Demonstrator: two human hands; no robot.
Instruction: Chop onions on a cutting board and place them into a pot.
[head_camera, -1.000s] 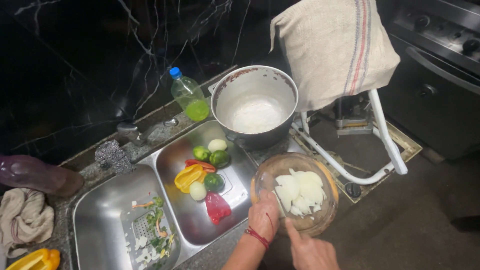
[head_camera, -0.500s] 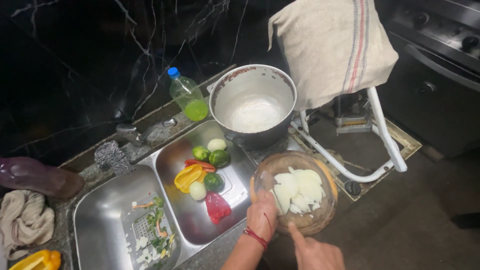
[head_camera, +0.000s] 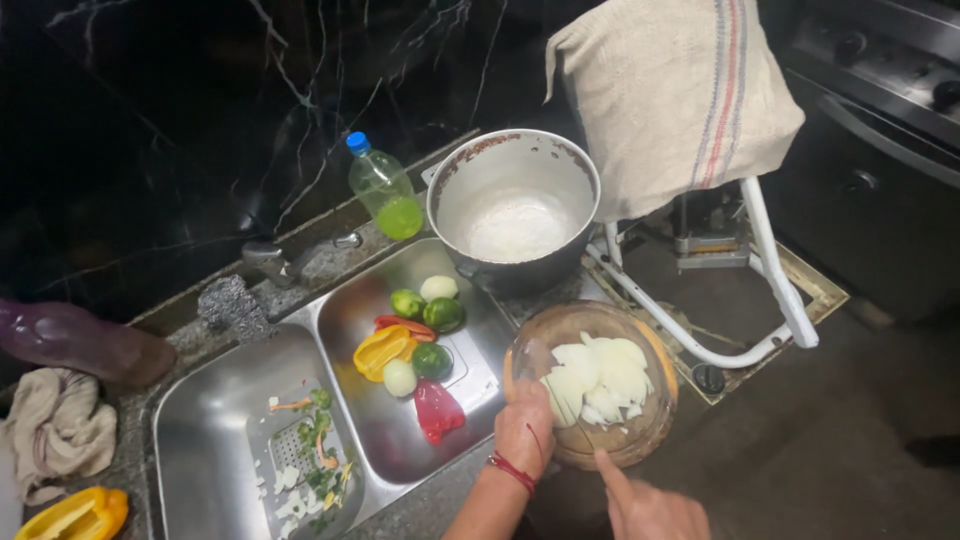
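My left hand (head_camera: 524, 428) grips the near rim of a clear glass bowl (head_camera: 652, 357) that holds pale onion pieces (head_camera: 596, 380). A red band circles that wrist. My right hand (head_camera: 648, 504) sits just below the bowl, index finger stretched out and touching its near edge; it holds nothing. The bowl hangs past the right edge of the steel sink (head_camera: 470, 290). In the right basin lie a yellow pepper half (head_camera: 381, 351), a red pepper piece (head_camera: 436, 411), green limes (head_camera: 442, 314) and pale round vegetables (head_camera: 438, 288).
A large metal pot (head_camera: 513, 208) stands behind the sink, beside a plastic bottle of green liquid (head_camera: 384, 189). The left basin (head_camera: 200, 420) holds vegetable scraps. A cloth-draped white frame (head_camera: 676, 90) stands at right. A rag (head_camera: 55, 428) and another yellow pepper (head_camera: 75, 514) lie far left.
The right index finger has stretched up to the bowl's near edge. The bowl and left hand have barely shifted.
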